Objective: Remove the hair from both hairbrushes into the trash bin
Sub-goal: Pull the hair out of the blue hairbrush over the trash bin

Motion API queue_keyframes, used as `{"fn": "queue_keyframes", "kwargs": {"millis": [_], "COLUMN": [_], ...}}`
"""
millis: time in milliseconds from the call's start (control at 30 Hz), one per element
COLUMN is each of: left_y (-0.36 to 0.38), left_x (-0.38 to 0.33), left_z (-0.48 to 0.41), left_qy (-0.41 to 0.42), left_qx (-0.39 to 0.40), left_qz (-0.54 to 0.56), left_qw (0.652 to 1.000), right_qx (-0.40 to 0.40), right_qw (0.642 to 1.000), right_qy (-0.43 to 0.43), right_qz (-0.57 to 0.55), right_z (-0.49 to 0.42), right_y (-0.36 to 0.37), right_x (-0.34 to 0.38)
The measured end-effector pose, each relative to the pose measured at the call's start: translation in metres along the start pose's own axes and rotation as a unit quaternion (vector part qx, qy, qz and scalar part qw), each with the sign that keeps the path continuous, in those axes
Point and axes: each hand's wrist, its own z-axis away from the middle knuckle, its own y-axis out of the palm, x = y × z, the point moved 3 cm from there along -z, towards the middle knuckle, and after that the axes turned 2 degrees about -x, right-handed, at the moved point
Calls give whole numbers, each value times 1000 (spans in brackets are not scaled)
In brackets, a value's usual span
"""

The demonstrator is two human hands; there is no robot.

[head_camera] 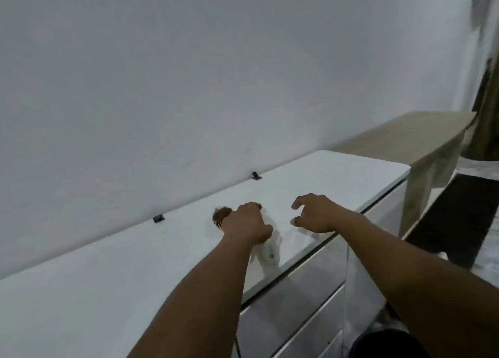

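The hairbrush (270, 249) lies on the white cabinet top (108, 290), near its front edge, and your left hand (247, 224) covers most of it. It is white and blurred, so you can make out only its lower end, which sticks out below your wrist toward you and has a small green mark on it. A clump of brown hair (221, 215) shows just past your knuckles on the far left side of that hand, touching it. Your left hand is curled down over the brush with the fingers bent closed around it; whether it has lifted the brush off the surface, you cannot tell.

Your right hand (314, 213) hovers just to the right of the brush, apart from it. Its fingers (298, 200) are spread in a loose claw, thumb and forefinger held open with a clear gap between them, and it holds nothing.

Only one brush can be seen from your head camera. At the bottom right edge, below the cabinet's drawer fronts (302, 290), sits a dark round shape (388, 344) on the floor; it is too cut off to identify with certainty. Two small black clips (158, 218) sit where the cabinet top meets the wall (189, 74). A wooden bench (421, 139) stands beyond the cabinet's far end.
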Motion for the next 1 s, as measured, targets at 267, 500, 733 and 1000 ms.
{"fn": "queue_keyframes", "kwargs": {"millis": [267,500,733,1000], "left_y": [3,-24,-33,23], "left_x": [-7,-29,-70,-132], "left_z": [31,46,65,76], "left_qy": [-27,14,106,203], "left_qx": [-30,-78,-121,-123], "left_qz": [47,152,247,267], "left_qw": [998,985,956,934], "right_qx": [-23,-78,-139,-240], "right_qw": [998,996,956,880], "right_qy": [25,42,115,185], "right_qz": [53,26,-231,-365], "right_z": [49,75,102,130], "right_y": [-39,-73,-95,-80], "right_x": [-1,-3,-16,-81]}}
